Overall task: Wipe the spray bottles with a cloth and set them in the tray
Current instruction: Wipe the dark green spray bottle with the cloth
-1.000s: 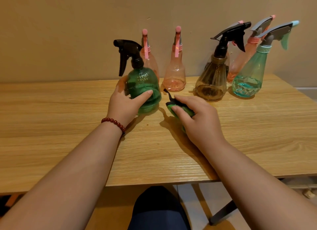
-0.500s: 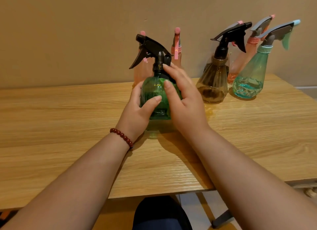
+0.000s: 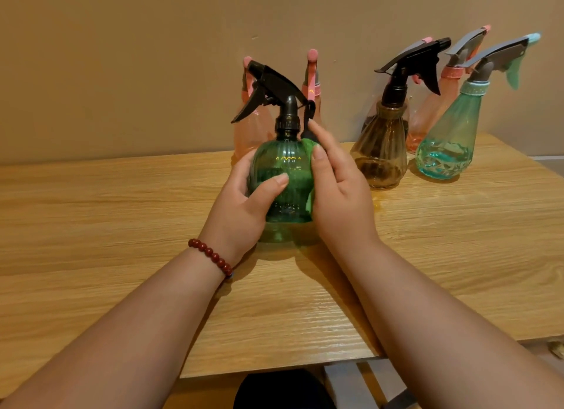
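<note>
A round green spray bottle (image 3: 282, 164) with a black trigger head is held upright just above the wooden table (image 3: 122, 213). My left hand (image 3: 241, 207) grips its left side, thumb across the front. My right hand (image 3: 338, 192) presses a green cloth (image 3: 308, 176) flat against the bottle's right side; most of the cloth is hidden under the palm. No tray is in view.
Against the wall stand two pink bottles (image 3: 247, 134) behind the green one, a brown bottle (image 3: 381, 152) with a black trigger, another pink bottle (image 3: 427, 122) and a teal bottle (image 3: 448, 143) at the right. The table's front edge runs just before my lap.
My right hand took the green cloth off the table and brought it against the bottle. My left hand lifted the bottle, drew it nearer and turned it.
</note>
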### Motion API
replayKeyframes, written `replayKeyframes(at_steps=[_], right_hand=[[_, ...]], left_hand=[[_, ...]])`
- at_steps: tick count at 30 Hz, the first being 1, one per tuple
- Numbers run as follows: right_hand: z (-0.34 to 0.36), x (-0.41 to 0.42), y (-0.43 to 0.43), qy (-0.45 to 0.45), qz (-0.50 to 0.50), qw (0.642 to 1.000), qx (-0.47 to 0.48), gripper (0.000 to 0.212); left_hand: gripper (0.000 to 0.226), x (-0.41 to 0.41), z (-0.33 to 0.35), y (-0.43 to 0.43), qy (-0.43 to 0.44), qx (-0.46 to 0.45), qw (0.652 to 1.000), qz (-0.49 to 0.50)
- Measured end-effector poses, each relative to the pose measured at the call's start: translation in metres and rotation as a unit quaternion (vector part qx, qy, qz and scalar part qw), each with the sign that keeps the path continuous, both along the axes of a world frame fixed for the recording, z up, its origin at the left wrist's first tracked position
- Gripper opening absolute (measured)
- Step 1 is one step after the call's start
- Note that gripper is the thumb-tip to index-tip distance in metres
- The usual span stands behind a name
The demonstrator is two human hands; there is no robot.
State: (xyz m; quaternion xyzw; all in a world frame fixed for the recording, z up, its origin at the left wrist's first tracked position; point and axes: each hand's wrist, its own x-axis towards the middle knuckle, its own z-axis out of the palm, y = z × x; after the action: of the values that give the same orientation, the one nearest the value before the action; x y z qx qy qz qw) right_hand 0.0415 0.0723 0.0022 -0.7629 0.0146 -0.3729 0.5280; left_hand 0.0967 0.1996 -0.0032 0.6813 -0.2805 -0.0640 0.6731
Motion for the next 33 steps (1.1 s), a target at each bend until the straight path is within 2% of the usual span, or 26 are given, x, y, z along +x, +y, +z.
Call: replayKeyframes(at_steps=[5,7,10,14,16,18,20,21,23,25,27,28,30,33], right_hand=[[-0.006,-0.002,0.013,-0.049,0.000,0.989,-0.139,0.042],[-0.006,-0.001,0.015,-0.055,0.000,0.985,-0.161,0.042],[-0.004,0.000,0.012,-0.040,0.003,0.994,-0.107,0.042],[-0.001,0.004,0.003,0.018,0.032,0.998,0.051,0.039],[-0.002,0.002,0.002,0.035,0.036,0.997,0.064,0.040],[-0.002,-0.003,0.007,0.011,0.026,0.999,-0.040,0.042],[-0.006,-0.006,0.012,-0.039,0.043,0.985,-0.163,0.044],[-0.007,-0.007,0.013,-0.050,0.056,0.980,-0.183,0.044],[-0.006,-0.004,0.013,-0.046,0.047,0.989,-0.136,0.044],[-0.004,0.000,0.009,-0.012,0.030,0.999,-0.016,0.042],[-0.003,0.002,0.004,0.032,0.045,0.993,0.106,0.042],[-0.004,0.003,0.002,0.045,0.046,0.990,0.124,0.041],[-0.002,0.000,0.001,0.033,0.022,0.998,0.048,0.039],[-0.002,-0.004,0.005,-0.037,0.017,0.997,-0.061,0.042]], left_hand=[[0.062,0.002,0.001,-0.002,0.015,-0.035,0.999,0.011],[0.060,0.002,0.001,-0.002,0.013,-0.033,0.999,0.018],[0.053,0.000,0.001,-0.002,0.009,-0.028,1.000,0.009],[0.059,-0.002,0.001,-0.004,0.022,-0.029,0.999,0.006],[0.057,-0.002,0.001,-0.004,0.021,-0.022,0.999,0.011],[0.055,-0.002,0.000,-0.004,0.035,-0.041,0.998,0.022],[0.058,-0.001,-0.001,-0.003,0.059,-0.064,0.995,0.039],[0.059,-0.001,0.000,-0.003,0.059,-0.064,0.995,0.046],[0.055,-0.002,0.001,-0.003,0.051,-0.066,0.996,0.038],[0.050,-0.004,0.002,-0.003,0.043,-0.070,0.996,0.019],[0.046,-0.006,0.004,-0.003,0.016,-0.063,0.998,0.014],[0.043,-0.007,0.005,-0.004,0.004,-0.061,0.998,0.011],[0.044,-0.007,0.005,-0.004,-0.013,-0.057,0.998,0.011],[0.061,-0.006,0.005,-0.003,-0.023,-0.061,0.997,0.033]])
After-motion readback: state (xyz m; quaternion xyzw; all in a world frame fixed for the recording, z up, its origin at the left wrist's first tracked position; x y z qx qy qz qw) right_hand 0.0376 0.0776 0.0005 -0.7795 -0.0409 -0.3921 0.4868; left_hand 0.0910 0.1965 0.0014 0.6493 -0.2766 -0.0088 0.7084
